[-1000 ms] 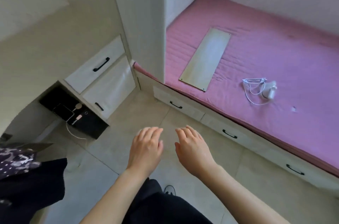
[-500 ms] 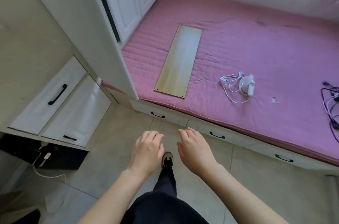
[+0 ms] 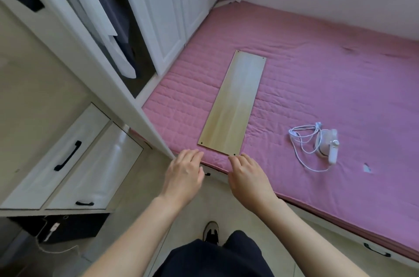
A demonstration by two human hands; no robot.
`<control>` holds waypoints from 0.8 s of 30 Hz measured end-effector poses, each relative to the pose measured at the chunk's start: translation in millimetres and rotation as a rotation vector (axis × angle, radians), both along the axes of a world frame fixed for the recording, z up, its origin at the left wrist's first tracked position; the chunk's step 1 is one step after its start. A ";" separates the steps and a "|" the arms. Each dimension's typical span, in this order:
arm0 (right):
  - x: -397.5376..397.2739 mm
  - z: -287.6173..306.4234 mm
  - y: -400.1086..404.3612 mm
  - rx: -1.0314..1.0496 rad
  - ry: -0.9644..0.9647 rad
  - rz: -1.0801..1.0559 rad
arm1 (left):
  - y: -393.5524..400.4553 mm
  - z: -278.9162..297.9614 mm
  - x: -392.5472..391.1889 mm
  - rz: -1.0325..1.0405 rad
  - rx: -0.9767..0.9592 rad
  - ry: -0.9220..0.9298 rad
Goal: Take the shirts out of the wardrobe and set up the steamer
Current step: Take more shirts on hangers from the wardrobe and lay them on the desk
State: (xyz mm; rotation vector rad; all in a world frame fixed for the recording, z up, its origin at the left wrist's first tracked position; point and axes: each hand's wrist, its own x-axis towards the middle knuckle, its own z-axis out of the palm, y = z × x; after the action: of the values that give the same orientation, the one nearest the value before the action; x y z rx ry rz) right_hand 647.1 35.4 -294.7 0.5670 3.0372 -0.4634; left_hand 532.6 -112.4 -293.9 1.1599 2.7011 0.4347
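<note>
Bedroom, tiled floor; pink quilted mattress (image 3: 317, 77) on a drawer-base platform, white wardrobe (image 3: 158, 16) at its left end. One wardrobe bay is open; hanging garments (image 3: 118, 34) visible inside, dark + white, prob. the shirts, none taken out yet. Handheld steamer (image 3: 327, 144), white, lies on its side on the mattress w/ cord (image 3: 301, 140) loosely coiled beside it, unplugged as far as visible. Wooden board (image 3: 233, 104) flat on the mattress, between wardrobe and steamer.

Left hand (image 3: 183, 177) and right hand (image 3: 247, 177) both empty, fingers relaxed, hovering near the board's near edge; contact w/ board not evident.

Risks (judgement): loose cord could snag and drag the steamer off the bed; board may slide on soft quilting; garments could slip off hangers when pulled out.

Labels/writing: none legible.
</note>
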 end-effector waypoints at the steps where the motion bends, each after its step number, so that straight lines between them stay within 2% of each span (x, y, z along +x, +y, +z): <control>1: -9.6 1.2 7.8 0.000 -0.002 0.014 | 6.3 0.1 -6.7 0.009 0.002 -0.001; 12: -112.6 7.6 96.2 0.023 0.003 0.262 | 70.8 0.7 -62.6 0.265 0.007 0.009; 24: -241.5 48.2 161.6 0.079 0.076 0.597 | 123.1 40.8 -143.2 0.586 0.052 0.120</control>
State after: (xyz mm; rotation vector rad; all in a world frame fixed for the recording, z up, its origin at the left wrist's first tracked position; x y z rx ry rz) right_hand 405.6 197.1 -246.5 -0.3672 3.0842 -0.3379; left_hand 389.4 10.7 -253.2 0.3860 3.1237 0.5230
